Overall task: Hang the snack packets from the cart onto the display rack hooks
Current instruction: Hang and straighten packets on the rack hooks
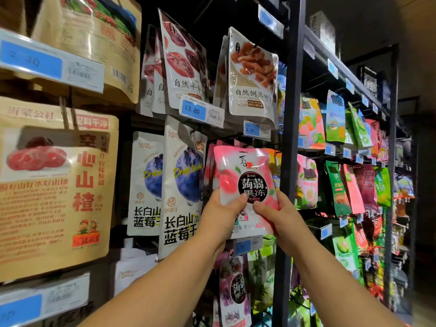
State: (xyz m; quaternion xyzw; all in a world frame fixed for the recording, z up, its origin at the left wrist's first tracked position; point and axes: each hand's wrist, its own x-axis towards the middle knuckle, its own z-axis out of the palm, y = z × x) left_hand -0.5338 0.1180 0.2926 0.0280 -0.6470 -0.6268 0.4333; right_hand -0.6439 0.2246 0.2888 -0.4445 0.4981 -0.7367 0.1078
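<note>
- A large tan kraft-paper pouch (pixel 54 185) with a picture of red fruit slices and red characters hangs at the far left.
- Two white glossy pouches printed with a big blueberry (pixel 181 185) hang just beside it. Above them is a blue price label reading 13.80 (pixel 192 111).
- The left hand (pixel 219 215) grips the lower left corner of the packet, with the thumb pressed on the front and the fingers hidden behind.
- The pink-and-white glossy snack packet (pixel 245 185) is held upright between both hands, in front of the display rack. It shows soft peach pictures and a round black badge with white characters, and has a small dark slot at its top edge. Its top overlaps a row of similar pink packets (pixel 210 161) hanging behind it.
- The right hand (pixel 280 218) pinches the lower right part, with the thumb on the front near the badge and the fingers curled behind.
- A dark metal upright post (pixel 292 114) of the rack stands just right of the packet.
- Rows of green, pink and orange foil packets (pixel 337 185) hang further right.
</note>
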